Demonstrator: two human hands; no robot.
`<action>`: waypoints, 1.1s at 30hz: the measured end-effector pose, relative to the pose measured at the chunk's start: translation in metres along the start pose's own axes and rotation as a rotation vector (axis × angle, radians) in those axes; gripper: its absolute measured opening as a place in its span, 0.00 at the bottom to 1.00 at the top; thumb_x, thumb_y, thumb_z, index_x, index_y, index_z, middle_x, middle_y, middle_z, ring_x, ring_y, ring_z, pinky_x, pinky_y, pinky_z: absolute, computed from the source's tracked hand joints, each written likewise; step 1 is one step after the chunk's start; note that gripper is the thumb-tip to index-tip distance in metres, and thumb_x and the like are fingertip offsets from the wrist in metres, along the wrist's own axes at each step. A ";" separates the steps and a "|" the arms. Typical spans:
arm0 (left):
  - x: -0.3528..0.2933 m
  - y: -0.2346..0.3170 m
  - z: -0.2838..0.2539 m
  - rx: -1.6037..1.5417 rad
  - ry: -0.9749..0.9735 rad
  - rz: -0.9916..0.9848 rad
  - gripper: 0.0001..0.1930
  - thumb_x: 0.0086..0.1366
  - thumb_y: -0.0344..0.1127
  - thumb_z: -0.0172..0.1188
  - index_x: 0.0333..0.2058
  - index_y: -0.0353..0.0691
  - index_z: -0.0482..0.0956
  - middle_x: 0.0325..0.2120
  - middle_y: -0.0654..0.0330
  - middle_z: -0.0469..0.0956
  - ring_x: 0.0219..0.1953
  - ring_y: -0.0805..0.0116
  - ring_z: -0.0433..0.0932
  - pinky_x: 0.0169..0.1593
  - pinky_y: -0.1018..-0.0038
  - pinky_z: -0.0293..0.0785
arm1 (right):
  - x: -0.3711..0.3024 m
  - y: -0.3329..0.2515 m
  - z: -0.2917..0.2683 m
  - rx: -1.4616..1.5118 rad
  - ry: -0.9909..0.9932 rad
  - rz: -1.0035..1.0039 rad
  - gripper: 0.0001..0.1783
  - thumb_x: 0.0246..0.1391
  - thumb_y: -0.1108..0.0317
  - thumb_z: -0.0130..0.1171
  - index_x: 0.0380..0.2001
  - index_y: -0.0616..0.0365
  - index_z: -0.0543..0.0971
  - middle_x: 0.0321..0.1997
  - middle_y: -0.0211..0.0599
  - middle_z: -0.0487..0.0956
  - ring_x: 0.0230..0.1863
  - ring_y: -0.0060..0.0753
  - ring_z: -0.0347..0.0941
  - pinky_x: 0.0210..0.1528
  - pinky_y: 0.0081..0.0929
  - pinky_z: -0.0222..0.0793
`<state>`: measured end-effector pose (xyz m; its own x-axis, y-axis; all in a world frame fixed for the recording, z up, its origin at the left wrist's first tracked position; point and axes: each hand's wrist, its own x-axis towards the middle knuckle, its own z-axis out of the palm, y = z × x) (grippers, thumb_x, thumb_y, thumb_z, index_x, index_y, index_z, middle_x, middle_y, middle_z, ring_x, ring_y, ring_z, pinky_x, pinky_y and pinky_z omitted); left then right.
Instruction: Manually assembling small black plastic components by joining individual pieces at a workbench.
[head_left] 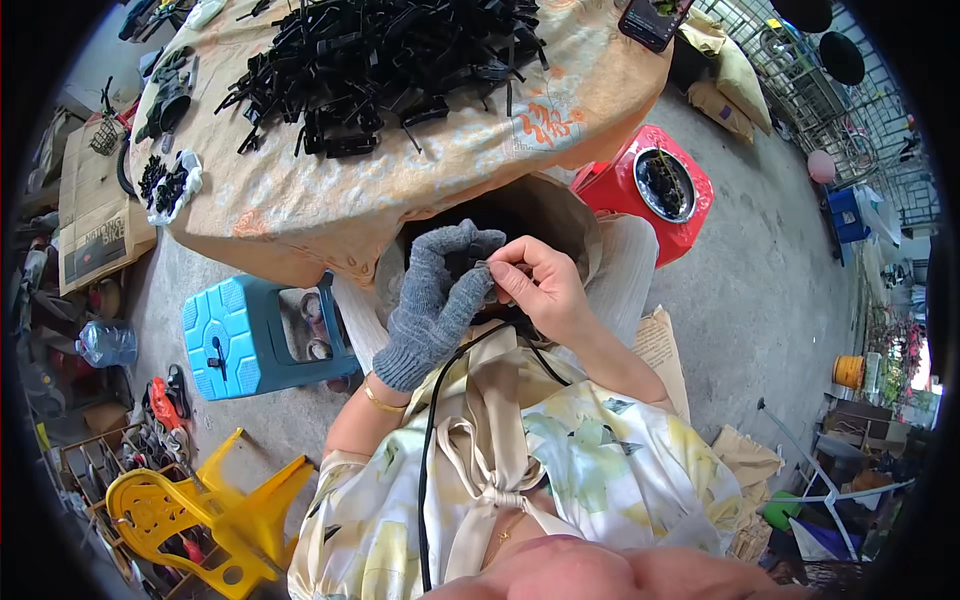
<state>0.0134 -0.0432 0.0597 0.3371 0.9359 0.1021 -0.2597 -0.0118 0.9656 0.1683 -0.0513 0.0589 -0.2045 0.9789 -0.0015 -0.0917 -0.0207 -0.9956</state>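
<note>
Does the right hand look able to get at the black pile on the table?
Likely yes: across the tablecloth's edge, nothing seems to block the right hand from the black pile.

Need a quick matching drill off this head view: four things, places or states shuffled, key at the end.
1. Left hand
2. Right hand
3. Heap of black parts
4. Blue stool

A. Standing on the concrete floor
B. Bare
C. On the patterned tablecloth
D. In a grey knitted glove

Pairs: 1-D, 2-B, 3-C, 4-A
</note>
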 end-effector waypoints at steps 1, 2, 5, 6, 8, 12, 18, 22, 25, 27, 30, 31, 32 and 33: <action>-0.001 -0.002 -0.001 0.000 0.000 0.002 0.17 0.61 0.25 0.50 0.48 0.38 0.58 0.48 0.53 0.68 0.45 0.70 0.70 0.48 0.74 0.69 | 0.000 -0.002 0.000 -0.001 -0.001 -0.001 0.06 0.56 0.70 0.52 0.34 0.62 0.72 0.26 0.26 0.73 0.25 0.12 0.66 0.29 0.11 0.63; -0.001 -0.005 -0.002 0.027 -0.006 0.032 0.17 0.61 0.25 0.50 0.48 0.38 0.59 0.48 0.53 0.68 0.45 0.70 0.70 0.50 0.73 0.68 | 0.001 -0.005 -0.001 -0.010 -0.012 -0.006 0.06 0.56 0.70 0.52 0.33 0.62 0.73 0.25 0.26 0.73 0.25 0.12 0.66 0.28 0.12 0.63; -0.002 -0.004 -0.006 0.085 -0.036 0.076 0.17 0.61 0.24 0.51 0.48 0.37 0.60 0.48 0.52 0.68 0.47 0.69 0.70 0.52 0.72 0.66 | 0.001 -0.008 -0.003 -0.035 -0.026 -0.011 0.06 0.55 0.70 0.52 0.30 0.62 0.74 0.23 0.26 0.73 0.24 0.13 0.67 0.27 0.12 0.64; -0.002 -0.003 -0.007 0.116 -0.055 0.085 0.17 0.60 0.24 0.52 0.48 0.37 0.60 0.48 0.52 0.69 0.49 0.68 0.69 0.54 0.72 0.65 | 0.000 -0.009 -0.003 -0.048 -0.032 -0.005 0.06 0.55 0.70 0.53 0.29 0.63 0.74 0.21 0.26 0.73 0.23 0.13 0.67 0.26 0.12 0.64; -0.002 -0.004 -0.008 0.107 -0.071 0.092 0.17 0.60 0.23 0.52 0.48 0.36 0.61 0.48 0.51 0.69 0.49 0.67 0.69 0.54 0.72 0.65 | -0.002 -0.012 -0.003 -0.065 -0.022 -0.002 0.06 0.55 0.71 0.53 0.29 0.63 0.75 0.21 0.27 0.73 0.23 0.13 0.67 0.26 0.12 0.64; -0.003 -0.002 -0.011 0.103 -0.082 0.087 0.17 0.59 0.23 0.54 0.47 0.35 0.64 0.48 0.51 0.69 0.51 0.66 0.68 0.53 0.72 0.66 | -0.007 -0.015 0.002 -0.232 0.012 -0.146 0.06 0.54 0.72 0.53 0.29 0.64 0.74 0.20 0.27 0.73 0.23 0.14 0.68 0.26 0.13 0.64; -0.001 -0.006 -0.008 0.097 -0.054 0.043 0.18 0.58 0.23 0.55 0.47 0.35 0.64 0.47 0.52 0.70 0.48 0.69 0.70 0.52 0.73 0.67 | -0.003 -0.011 -0.005 -0.088 -0.026 0.023 0.06 0.55 0.72 0.52 0.29 0.64 0.74 0.21 0.26 0.73 0.23 0.13 0.68 0.26 0.13 0.65; 0.000 -0.008 -0.005 0.103 -0.028 0.051 0.18 0.58 0.24 0.56 0.47 0.35 0.64 0.46 0.53 0.71 0.46 0.70 0.71 0.51 0.74 0.67 | -0.004 -0.010 -0.004 -0.179 0.020 -0.071 0.06 0.55 0.71 0.52 0.29 0.64 0.73 0.22 0.27 0.73 0.22 0.13 0.67 0.27 0.12 0.65; 0.000 -0.006 -0.006 0.136 -0.015 0.038 0.18 0.58 0.25 0.56 0.47 0.35 0.65 0.47 0.54 0.71 0.47 0.70 0.70 0.51 0.74 0.67 | -0.004 -0.009 -0.004 -0.170 0.011 -0.099 0.06 0.55 0.72 0.51 0.31 0.65 0.73 0.24 0.28 0.74 0.23 0.14 0.68 0.26 0.13 0.65; -0.001 -0.006 -0.006 0.122 -0.009 0.040 0.18 0.58 0.25 0.56 0.47 0.35 0.65 0.47 0.54 0.71 0.47 0.70 0.70 0.51 0.74 0.67 | -0.004 -0.010 -0.002 -0.196 0.006 -0.101 0.06 0.55 0.72 0.51 0.31 0.65 0.73 0.24 0.29 0.75 0.22 0.14 0.68 0.26 0.13 0.66; -0.001 -0.007 -0.007 0.103 -0.007 0.052 0.18 0.58 0.25 0.56 0.47 0.35 0.65 0.47 0.54 0.71 0.46 0.70 0.71 0.50 0.74 0.68 | -0.005 -0.010 0.000 -0.215 0.018 -0.118 0.06 0.55 0.73 0.50 0.31 0.65 0.74 0.23 0.30 0.75 0.22 0.15 0.68 0.25 0.14 0.65; -0.002 -0.008 -0.007 0.137 0.003 0.075 0.17 0.57 0.24 0.56 0.46 0.35 0.67 0.46 0.54 0.71 0.46 0.69 0.72 0.49 0.75 0.69 | -0.005 -0.011 0.000 -0.217 0.007 -0.099 0.06 0.55 0.73 0.50 0.31 0.65 0.74 0.22 0.30 0.75 0.22 0.15 0.68 0.25 0.14 0.65; -0.002 -0.008 -0.008 0.172 0.013 0.099 0.17 0.57 0.24 0.57 0.46 0.35 0.68 0.46 0.54 0.72 0.45 0.69 0.72 0.49 0.75 0.69 | -0.005 -0.011 0.000 -0.219 -0.004 -0.080 0.06 0.56 0.74 0.50 0.31 0.66 0.74 0.21 0.30 0.75 0.21 0.15 0.68 0.25 0.14 0.65; -0.001 -0.008 -0.008 0.172 0.013 0.099 0.17 0.57 0.24 0.57 0.46 0.35 0.68 0.46 0.54 0.72 0.45 0.69 0.72 0.49 0.75 0.69 | -0.005 -0.010 0.001 -0.219 -0.004 -0.080 0.06 0.56 0.74 0.50 0.31 0.66 0.74 0.21 0.30 0.75 0.21 0.15 0.68 0.25 0.14 0.65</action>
<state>0.0077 -0.0415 0.0499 0.3053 0.9318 0.1964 -0.1324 -0.1627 0.9778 0.1694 -0.0558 0.0691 -0.2092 0.9747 0.0782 0.1062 0.1021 -0.9891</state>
